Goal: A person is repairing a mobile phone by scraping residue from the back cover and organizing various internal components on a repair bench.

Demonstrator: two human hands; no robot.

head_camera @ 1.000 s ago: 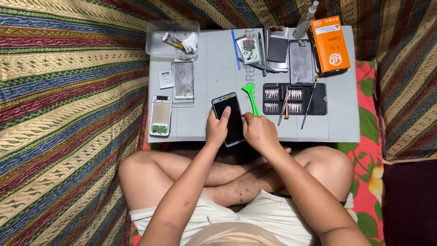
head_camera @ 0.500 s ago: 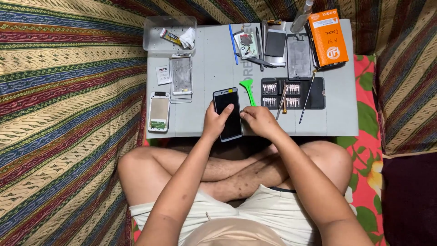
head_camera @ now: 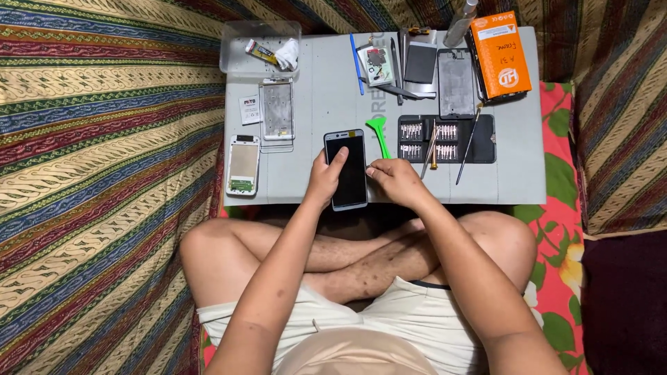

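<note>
A dark-screened smartphone (head_camera: 349, 163) lies face up near the front edge of a grey work mat (head_camera: 319, 111). My left hand (head_camera: 324, 177) grips its left side, thumb across the glass. My right hand (head_camera: 396, 180) rests flat on the mat against the phone's right edge, fingertips touching it. A green plastic pry tool (head_camera: 379, 133) lies just beyond my right fingers.
A black screwdriver bit case (head_camera: 448, 139) with loose tools (head_camera: 431, 149) sits right of the phone. An orange box (head_camera: 499, 54), phone parts (head_camera: 456, 83) and a clear tray (head_camera: 260, 47) line the back. A phone frame (head_camera: 277, 110) and another phone body (head_camera: 244, 165) lie left. Striped cloth surrounds the mat.
The phone has been set flatter on the mat and straightened. My right hand has slid off the top of the phone to its right edge.
</note>
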